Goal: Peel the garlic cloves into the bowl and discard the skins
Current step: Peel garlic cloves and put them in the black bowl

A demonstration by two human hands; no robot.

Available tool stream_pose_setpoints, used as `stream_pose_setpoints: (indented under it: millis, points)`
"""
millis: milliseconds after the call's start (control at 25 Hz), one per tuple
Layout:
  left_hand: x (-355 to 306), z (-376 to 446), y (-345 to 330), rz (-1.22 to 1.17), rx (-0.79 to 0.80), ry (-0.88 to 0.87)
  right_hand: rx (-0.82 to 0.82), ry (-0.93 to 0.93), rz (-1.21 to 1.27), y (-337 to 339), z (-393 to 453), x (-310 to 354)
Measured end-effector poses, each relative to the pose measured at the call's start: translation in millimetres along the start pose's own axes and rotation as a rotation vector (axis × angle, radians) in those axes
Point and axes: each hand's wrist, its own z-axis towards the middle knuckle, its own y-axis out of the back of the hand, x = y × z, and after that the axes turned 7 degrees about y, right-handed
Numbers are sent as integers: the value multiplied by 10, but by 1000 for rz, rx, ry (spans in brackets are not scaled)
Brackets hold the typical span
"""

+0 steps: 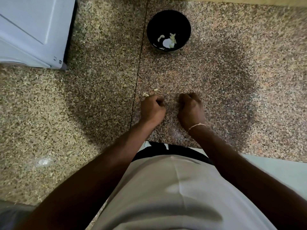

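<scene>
— Head view: where's the garlic?
— Pale peeled garlic cloves (171, 41) lie in a round black bowl (168, 17) toward the far edge of the speckled granite counter (99, 80).
— And the hands?
— Left hand (152, 108) and right hand (191, 109) are curled near the front edge, slightly apart; contents unclear. Skin scraps (146, 94) lie beside the left.

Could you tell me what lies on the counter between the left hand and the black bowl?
Head view: only small garlic bits just beyond the left hand; otherwise bare counter up to the black bowl.

White shirt (174, 196), bare forearms, thin pale wristband (196, 126) on right wrist.
</scene>
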Motion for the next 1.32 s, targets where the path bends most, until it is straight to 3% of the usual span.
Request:
stream_pose_setpoints:
  millis: [120, 240, 320, 520, 800, 880, 1040, 1320]
  points:
    - [-64, -30, -46, -46, 60, 4, 43, 85, 13, -91, 27, 176]
    - [-33, -22, 21, -68, 29, 43, -3, 26, 68, -73, 87, 170]
    - [41, -13, 67, -78, 9, 78, -33, -22, 17, -20, 72, 48]
    - [65, -12, 94, -72, 9, 103, 9, 78, -122, -112, -10, 76]
    - [120, -7, 102, -136, 31, 131, 31, 43, 141, -6, 199, 18]
    - [140, -13, 100, -149, 21, 139, 49, 184, 42, 47, 181, -23]
    - [140, -16, 88, -171, 13, 136, 305, 498, -250, -3, 124, 70]
    - [187, -21, 111, -180, 0, 124, 349, 671, -434, -28, 37, -37]
